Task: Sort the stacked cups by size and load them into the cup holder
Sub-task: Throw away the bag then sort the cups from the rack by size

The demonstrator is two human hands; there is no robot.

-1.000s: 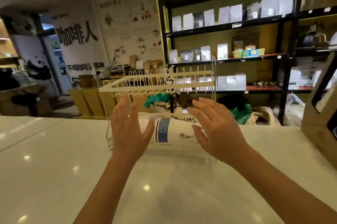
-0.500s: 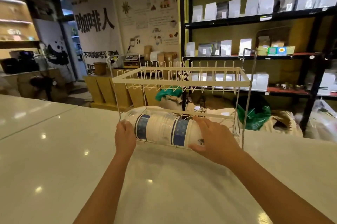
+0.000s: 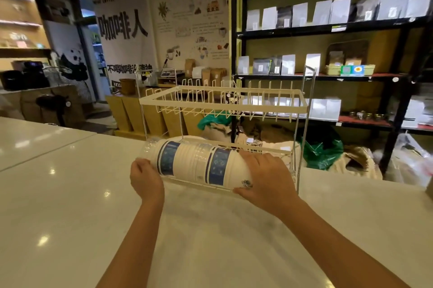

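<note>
The stacked cups (image 3: 199, 163) lie sideways between your hands, in the cup holder (image 3: 222, 100)'s lower tier. A second ago your open palms hovered; now your left hand (image 3: 146, 180) and right hand (image 3: 264, 180) clasp its ends, so sorting can begin.

Two bare forearms, no sleeves, bare hands (image 3: 267, 176)

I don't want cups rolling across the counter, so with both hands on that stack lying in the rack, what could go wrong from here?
1. The cup stack lies on its side on the wire rack's low tier; pulled unevenly, it may separate between the left hand and right hand.
2. The rack looks light and could slide on the glossy counter.
3. The clear cups at the left end overhang and might slip off.
</note>
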